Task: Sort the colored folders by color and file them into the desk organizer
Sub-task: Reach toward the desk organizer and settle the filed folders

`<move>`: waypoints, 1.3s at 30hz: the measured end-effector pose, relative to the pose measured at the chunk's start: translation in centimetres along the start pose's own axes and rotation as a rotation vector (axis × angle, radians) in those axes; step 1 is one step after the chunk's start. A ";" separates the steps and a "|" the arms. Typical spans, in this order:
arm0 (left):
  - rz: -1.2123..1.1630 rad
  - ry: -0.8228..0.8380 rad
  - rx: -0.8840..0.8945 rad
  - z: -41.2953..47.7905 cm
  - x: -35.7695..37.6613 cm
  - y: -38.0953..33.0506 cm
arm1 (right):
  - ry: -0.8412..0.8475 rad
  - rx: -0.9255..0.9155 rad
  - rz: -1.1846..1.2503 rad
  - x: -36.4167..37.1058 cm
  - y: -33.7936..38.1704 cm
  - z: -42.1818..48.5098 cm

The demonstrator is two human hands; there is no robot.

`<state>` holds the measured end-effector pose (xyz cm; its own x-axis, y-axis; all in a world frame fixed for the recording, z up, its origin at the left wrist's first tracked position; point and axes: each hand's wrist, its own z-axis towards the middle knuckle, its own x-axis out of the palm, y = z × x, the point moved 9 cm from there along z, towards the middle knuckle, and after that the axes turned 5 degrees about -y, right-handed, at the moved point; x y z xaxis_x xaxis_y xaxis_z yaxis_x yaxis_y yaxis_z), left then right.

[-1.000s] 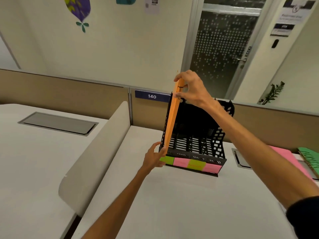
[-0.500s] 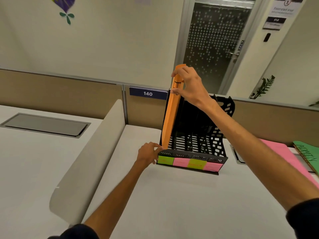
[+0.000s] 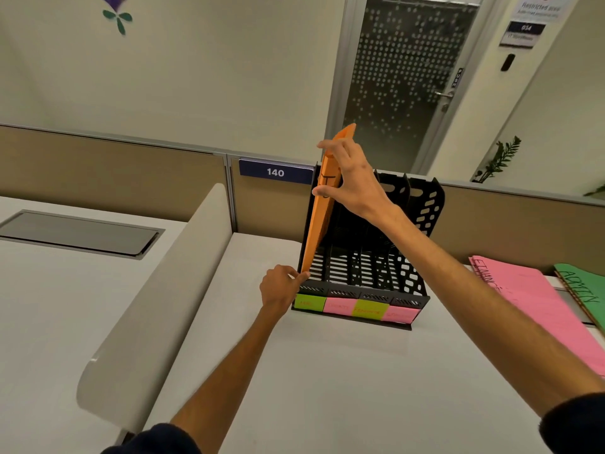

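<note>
Orange folder (image 3: pixel 319 224): on edge in leftmost slot of desk organizer (image 3: pixel 425 204), long axis 6 to 12 o'clock, top leaning toward 1; our right hand (image 3: pixel 355 178) pinches its top, left hand (image 3: pixel 280 288) touches its bottom corner, grip unclear

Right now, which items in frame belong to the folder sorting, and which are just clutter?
Job: orange folder in right hand, left hand at its lower corner; desk organizer; pink folder; green folder.
Lying about: 140 sign; plant; desk hatch.
</note>
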<state>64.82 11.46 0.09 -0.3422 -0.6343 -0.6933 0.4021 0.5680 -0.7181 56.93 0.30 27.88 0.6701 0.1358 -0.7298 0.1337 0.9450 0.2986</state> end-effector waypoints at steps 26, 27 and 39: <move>-0.198 -0.053 0.016 -0.1 1.2 -0.4 | 0.277 0.214 0.274 6.4 -2.9 -3.4; -0.201 -0.056 0.022 -0.1 1.2 -0.4 | 0.278 0.222 0.276 6.4 -3.0 -3.3; -0.178 -0.050 0.051 -0.8 0.5 -0.7 | 0.298 0.280 0.263 6.4 -2.3 -3.8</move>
<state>63.65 11.17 0.22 -0.3696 -0.7485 -0.5507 0.3824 0.4176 -0.8242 58.14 0.11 20.18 0.4745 0.4777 -0.7394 0.2062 0.7562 0.6209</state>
